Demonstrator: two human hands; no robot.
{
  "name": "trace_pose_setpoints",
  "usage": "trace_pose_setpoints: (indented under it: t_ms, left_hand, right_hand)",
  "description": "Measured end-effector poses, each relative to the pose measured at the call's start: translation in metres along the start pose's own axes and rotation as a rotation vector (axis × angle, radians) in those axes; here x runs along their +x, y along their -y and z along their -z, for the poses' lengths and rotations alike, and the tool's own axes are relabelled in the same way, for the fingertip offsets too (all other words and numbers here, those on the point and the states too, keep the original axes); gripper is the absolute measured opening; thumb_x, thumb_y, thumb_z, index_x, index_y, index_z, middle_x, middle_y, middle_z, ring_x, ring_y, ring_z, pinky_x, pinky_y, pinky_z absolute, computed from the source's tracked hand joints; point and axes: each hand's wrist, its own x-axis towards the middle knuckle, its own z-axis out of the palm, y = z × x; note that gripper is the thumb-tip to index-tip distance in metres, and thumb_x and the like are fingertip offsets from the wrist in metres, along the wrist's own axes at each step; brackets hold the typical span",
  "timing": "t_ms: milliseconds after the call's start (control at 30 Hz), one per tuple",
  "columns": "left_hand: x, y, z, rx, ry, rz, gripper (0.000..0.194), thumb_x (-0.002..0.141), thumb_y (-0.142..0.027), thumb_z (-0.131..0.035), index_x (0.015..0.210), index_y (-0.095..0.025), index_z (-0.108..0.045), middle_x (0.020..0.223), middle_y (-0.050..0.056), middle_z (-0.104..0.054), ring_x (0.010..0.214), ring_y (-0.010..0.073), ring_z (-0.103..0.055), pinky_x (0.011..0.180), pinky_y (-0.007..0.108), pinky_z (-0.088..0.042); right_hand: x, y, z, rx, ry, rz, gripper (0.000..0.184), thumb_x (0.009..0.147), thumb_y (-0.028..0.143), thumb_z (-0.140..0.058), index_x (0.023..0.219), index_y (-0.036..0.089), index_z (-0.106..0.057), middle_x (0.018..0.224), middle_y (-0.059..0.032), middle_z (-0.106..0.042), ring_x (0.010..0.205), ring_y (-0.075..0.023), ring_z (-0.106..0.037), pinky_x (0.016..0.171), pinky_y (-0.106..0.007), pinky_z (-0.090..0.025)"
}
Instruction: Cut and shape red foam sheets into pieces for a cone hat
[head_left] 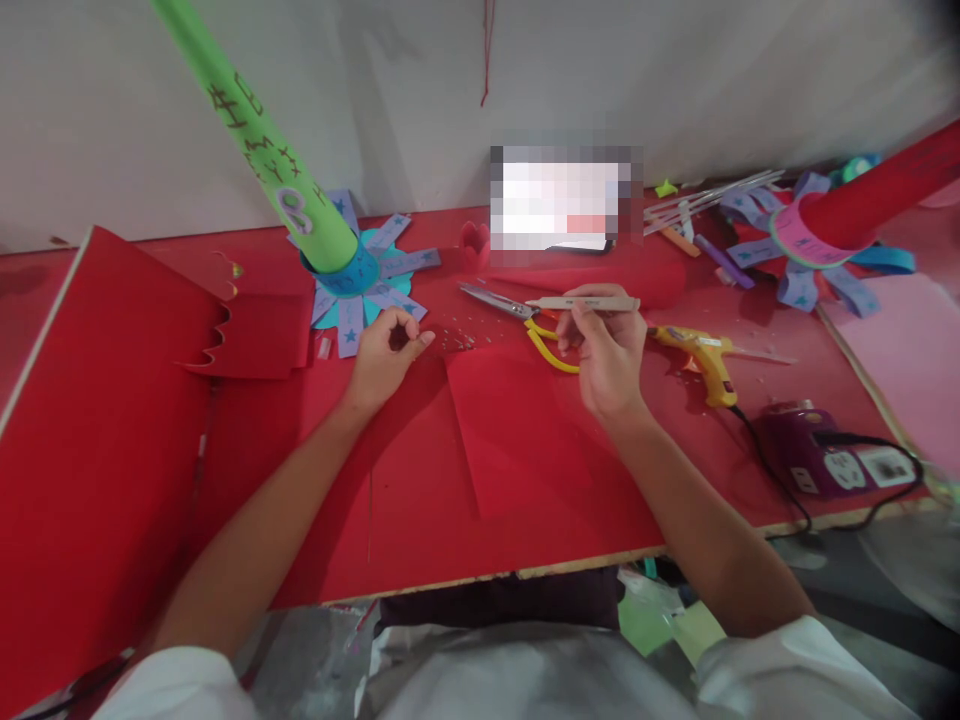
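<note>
In the head view, the right hand (611, 350) pinches a pale pen (585, 303) between thumb and fingers, holding it level above the yellow-handled scissors (551, 348); the printing along its barrel is too small to read. The left hand (382, 360) has thumb and forefinger curled towards each other; whether they pinch something tiny, I cannot tell. A red sheet of paper (517, 430) lies on the worktop (405, 520) between the forearms.

Beyond the left hand, a green cone (277, 170) carries a pale letter B and dark marks, among them # and H. Its blue band (341, 272) and the pink band (810, 235) at the right bear unreadable lettering. Near the yellow glue gun (712, 365), a purple box (795, 440) shows a white sticker, its print illegible.
</note>
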Motion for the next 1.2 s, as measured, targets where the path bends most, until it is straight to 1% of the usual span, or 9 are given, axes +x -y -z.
trace_pose_setpoints:
  t_ms: [100, 167, 233, 400, 533, 733, 900, 1200]
  left_hand:
    - [0.000, -0.002, -0.002, -0.016, 0.032, -0.007, 0.018, 0.091, -0.032, -0.076, 0.098, -0.023, -0.062, 0.084, -0.002, -0.061, 0.066, 0.0111, -0.053, 0.061, 0.026, -0.043]
    - [-0.001, -0.004, -0.003, -0.024, 0.067, -0.003, 0.019, 0.093, -0.032, -0.074, 0.107, -0.023, -0.065, 0.086, -0.002, -0.064, 0.066, 0.0111, -0.057, 0.061, 0.026, -0.046]
    - [-0.001, -0.007, -0.003, -0.028, 0.089, 0.007, 0.019, 0.093, -0.031, -0.071, 0.110, -0.023, -0.066, 0.085, -0.001, -0.066, 0.066, 0.0112, -0.061, 0.062, 0.025, -0.048]
    - [-0.002, -0.011, -0.002, -0.019, 0.133, 0.032, 0.015, 0.097, -0.033, -0.067, 0.107, -0.022, -0.068, 0.081, 0.000, -0.070, 0.067, 0.0122, -0.064, 0.065, 0.026, -0.049]
    - [-0.002, -0.012, 0.000, 0.014, 0.155, 0.050, 0.017, 0.099, -0.037, -0.066, 0.104, -0.022, -0.070, 0.080, 0.001, -0.071, 0.067, 0.0128, -0.064, 0.065, 0.027, -0.048]
    - [-0.003, -0.013, 0.000, 0.039, 0.155, 0.039, 0.018, 0.100, -0.039, -0.065, 0.102, -0.022, -0.071, 0.075, -0.001, -0.067, 0.066, 0.0126, -0.062, 0.064, 0.027, -0.046]
    - [-0.004, -0.012, -0.001, 0.049, 0.153, 0.014, 0.016, 0.101, -0.036, -0.064, 0.102, -0.022, -0.072, 0.074, -0.001, -0.066, 0.065, 0.0123, -0.062, 0.062, 0.026, -0.045]
    - [-0.003, -0.011, -0.001, 0.050, 0.150, 0.005, 0.016, 0.100, -0.037, -0.066, 0.101, -0.023, -0.072, 0.074, -0.001, -0.067, 0.064, 0.0126, -0.062, 0.062, 0.026, -0.047]
  right_hand:
    - [-0.001, 0.000, -0.001, 0.013, 0.008, 0.009, 0.029, 0.095, 0.051, -0.083, 0.099, 0.026, -0.070, 0.069, 0.0047, -0.065, 0.057, -0.0108, -0.057, 0.051, -0.024, -0.049]
    - [-0.001, 0.001, -0.001, 0.014, 0.024, 0.017, 0.028, 0.096, 0.051, -0.083, 0.100, 0.026, -0.070, 0.069, 0.0047, -0.065, 0.056, -0.0106, -0.057, 0.051, -0.023, -0.049]
    - [-0.001, 0.001, -0.001, 0.006, 0.035, 0.019, 0.027, 0.097, 0.050, -0.082, 0.100, 0.026, -0.070, 0.070, 0.0049, -0.065, 0.056, -0.0102, -0.057, 0.051, -0.023, -0.049]
    - [-0.002, 0.002, -0.003, -0.005, 0.035, 0.029, 0.026, 0.097, 0.049, -0.082, 0.099, 0.025, -0.071, 0.070, 0.0045, -0.065, 0.056, -0.0101, -0.057, 0.051, -0.023, -0.048]
    - [-0.003, 0.004, -0.004, -0.012, 0.029, 0.025, 0.028, 0.095, 0.051, -0.084, 0.098, 0.025, -0.073, 0.068, 0.0042, -0.065, 0.055, -0.0102, -0.057, 0.049, -0.024, -0.047]
    - [-0.005, 0.005, -0.005, -0.027, 0.036, 0.006, 0.032, 0.093, 0.055, -0.085, 0.098, 0.025, -0.073, 0.069, 0.0045, -0.066, 0.055, -0.0102, -0.057, 0.050, -0.024, -0.047]
    - [-0.006, 0.007, -0.005, -0.054, 0.040, -0.025, 0.034, 0.091, 0.058, -0.085, 0.098, 0.027, -0.074, 0.070, 0.0034, -0.067, 0.057, -0.0115, -0.058, 0.051, -0.026, -0.050]
    - [-0.007, 0.004, -0.004, -0.085, 0.063, -0.007, 0.029, 0.095, 0.053, -0.083, 0.101, 0.026, -0.073, 0.070, 0.0041, -0.067, 0.056, -0.0110, -0.059, 0.052, -0.025, -0.050]
